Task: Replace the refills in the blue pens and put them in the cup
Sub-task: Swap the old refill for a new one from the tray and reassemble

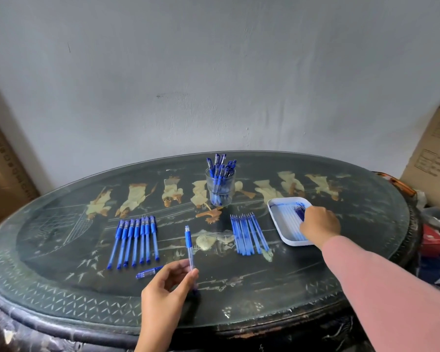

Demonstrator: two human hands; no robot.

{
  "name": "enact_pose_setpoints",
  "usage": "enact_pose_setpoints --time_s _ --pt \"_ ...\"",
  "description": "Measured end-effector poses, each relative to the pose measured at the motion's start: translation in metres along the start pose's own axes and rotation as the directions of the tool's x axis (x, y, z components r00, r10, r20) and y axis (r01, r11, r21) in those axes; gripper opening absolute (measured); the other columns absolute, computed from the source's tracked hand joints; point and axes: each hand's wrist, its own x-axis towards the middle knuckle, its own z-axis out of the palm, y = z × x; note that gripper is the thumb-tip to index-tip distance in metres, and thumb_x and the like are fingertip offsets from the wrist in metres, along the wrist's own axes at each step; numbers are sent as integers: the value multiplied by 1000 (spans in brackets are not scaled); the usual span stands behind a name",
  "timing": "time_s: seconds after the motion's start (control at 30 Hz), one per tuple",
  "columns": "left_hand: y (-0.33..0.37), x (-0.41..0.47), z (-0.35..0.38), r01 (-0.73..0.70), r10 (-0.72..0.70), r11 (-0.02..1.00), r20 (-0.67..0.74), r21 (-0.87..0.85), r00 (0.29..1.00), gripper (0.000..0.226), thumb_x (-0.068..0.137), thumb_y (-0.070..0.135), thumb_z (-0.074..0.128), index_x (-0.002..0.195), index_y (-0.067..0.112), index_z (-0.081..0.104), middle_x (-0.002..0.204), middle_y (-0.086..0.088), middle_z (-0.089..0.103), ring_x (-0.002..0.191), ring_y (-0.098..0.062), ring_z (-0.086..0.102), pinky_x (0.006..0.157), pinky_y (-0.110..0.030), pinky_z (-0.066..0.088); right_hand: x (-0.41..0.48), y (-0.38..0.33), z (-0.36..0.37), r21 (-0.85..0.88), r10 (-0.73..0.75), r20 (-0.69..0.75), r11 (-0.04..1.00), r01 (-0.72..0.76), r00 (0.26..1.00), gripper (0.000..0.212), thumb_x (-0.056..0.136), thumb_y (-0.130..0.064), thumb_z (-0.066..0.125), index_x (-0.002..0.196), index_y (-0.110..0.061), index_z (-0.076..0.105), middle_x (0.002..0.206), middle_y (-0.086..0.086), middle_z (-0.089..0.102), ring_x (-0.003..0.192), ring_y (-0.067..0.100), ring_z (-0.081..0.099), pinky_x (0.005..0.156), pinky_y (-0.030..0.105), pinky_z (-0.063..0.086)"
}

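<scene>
Pen [189, 247]: uncapped, with a blue grip and a clear barrel. My left hand [167, 288] holds it above the near middle of the table [264, 290], pinched at its lower end between thumb and fingertips. The tip points up and away from me.

Cap [148, 272]: lies flat on the table, just left of my left hand.

Row of pens [135, 240]: 7 blue pens lie side by side on the table, left of the held pen, tips toward the far side.

Refills [249, 235]: a close bundle of thin blue tubes lies on the table to the right of the held pen, between it and the tray.

Tray [277, 217]: white and shallow, at the right of the table, with more refills lying in it.

Right hand [319, 224]: reaches over the near right part of the tray, knuckles up and fingers bent down into it. I cannot tell whether it grips a refill. A pink sleeve [381, 288] covers the forearm.

Cup [220, 186]: clear glass, upright at the far middle of the table, well apart from both hands. It holds a bunch of blue pens, caps up.

Surroundings: the table is dark and oval, with pale painted figures. A grey wall [214, 72] stands behind it, and a cardboard box [434, 153] at the far right.
</scene>
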Motion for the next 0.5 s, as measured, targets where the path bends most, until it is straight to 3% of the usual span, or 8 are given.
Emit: enact_pose_setpoints --time_s 0.3,0.5 --pt "-4 2 0 -20 20 999 -3 45 1000 20 77 1 78 93 11 73 80 -6 76 64 -15 70 62 -16 55 2 -1 3 42 19 56 999 -21 998 24 93 -12 49 113 -11 62 112 9 64 104 30 60 84 35 53" --pt "-4 2 -1 -24 24 998 1 57 1000 19 76 3 78 92 13 73 79 -6 75 67 -15 71 63 -15 55 3 -2 5 124 37 40 991 -42 999 20 93 -16 55 111 -12 63 102 7 64 95 29 62 75 33 54"
